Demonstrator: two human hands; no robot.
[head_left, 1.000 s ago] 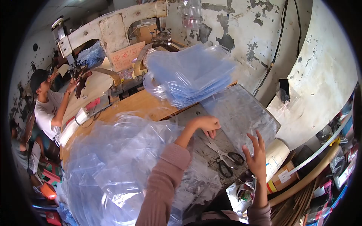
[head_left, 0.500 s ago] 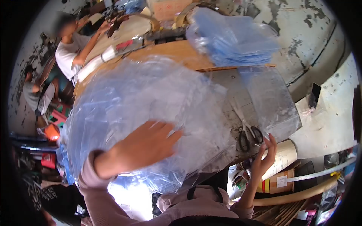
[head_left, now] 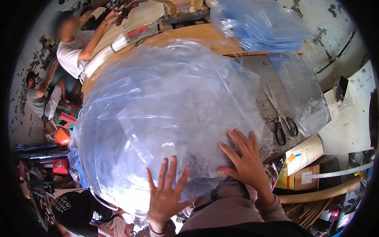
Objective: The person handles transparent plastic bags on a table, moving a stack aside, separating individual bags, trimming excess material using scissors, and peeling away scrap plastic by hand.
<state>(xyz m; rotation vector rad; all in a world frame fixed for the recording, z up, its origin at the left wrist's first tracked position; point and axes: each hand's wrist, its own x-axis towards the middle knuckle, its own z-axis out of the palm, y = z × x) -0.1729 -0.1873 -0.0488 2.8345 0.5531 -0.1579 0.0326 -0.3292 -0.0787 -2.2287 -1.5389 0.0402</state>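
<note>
Fingers (head_left: 171, 170) of the left hand (head_left: 167, 197) and right hand (head_left: 248, 166) lie spread atop translucent bluish plastic sheets (head_left: 158, 106) by the tabletop (head_left: 264, 67)'s near edge.

plastic sheets (head_left: 158, 98) on tbl (head_left: 258, 65) | scissors (head_left: 279, 111) R of sheets | stack (head_left: 268, 27) bhnd scissors

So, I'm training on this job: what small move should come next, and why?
Perhaps pinch the near edge of the clear plastic sheets with the right hand: it and the left hand are spread open there, gripping nothing visible, while the scissors lie untouched to the right.
</note>
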